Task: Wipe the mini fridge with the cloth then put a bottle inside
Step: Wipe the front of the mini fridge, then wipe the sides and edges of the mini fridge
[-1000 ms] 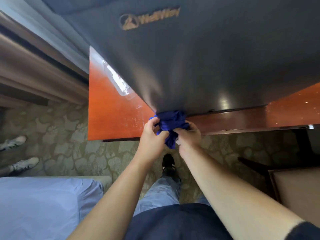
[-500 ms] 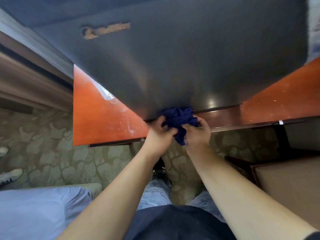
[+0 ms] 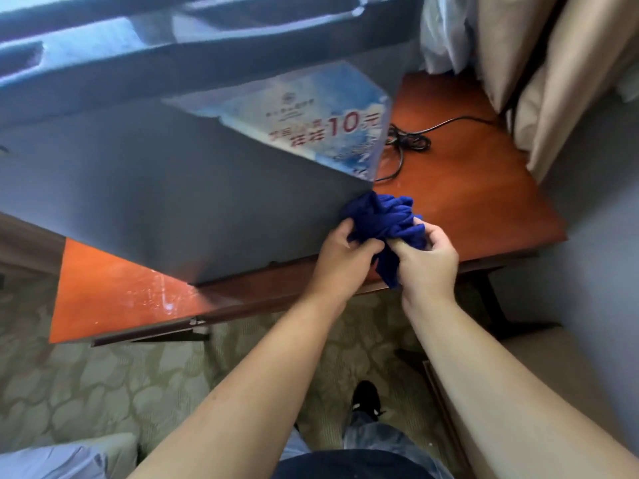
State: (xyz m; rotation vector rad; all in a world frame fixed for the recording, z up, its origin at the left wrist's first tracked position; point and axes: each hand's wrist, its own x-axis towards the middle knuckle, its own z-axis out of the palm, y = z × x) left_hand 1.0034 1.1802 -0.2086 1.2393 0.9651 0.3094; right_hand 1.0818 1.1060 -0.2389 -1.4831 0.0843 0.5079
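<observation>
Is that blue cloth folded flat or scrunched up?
Scrunched up: the blue cloth shows bunched, twisted folds, gripped between the left hand and right hand by the mini fridge.

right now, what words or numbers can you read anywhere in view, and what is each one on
"10元": red print on the blue and white sticker on the side of the mini fridge.
Red characters left of the "10", on the same sticker: too blurred to read.
Small emblem and fine line near the sticker's top: too small to read.
Cloth: no text shows.

left hand [image 3: 345, 257], right hand [image 3: 428, 264]: bare | forearms [image 3: 276, 375]: unsleeved | top [image 3: 345, 466]: dark navy | jeans [image 3: 377, 440]: faded blue | shoe [image 3: 366, 397]: black, white mark
</observation>
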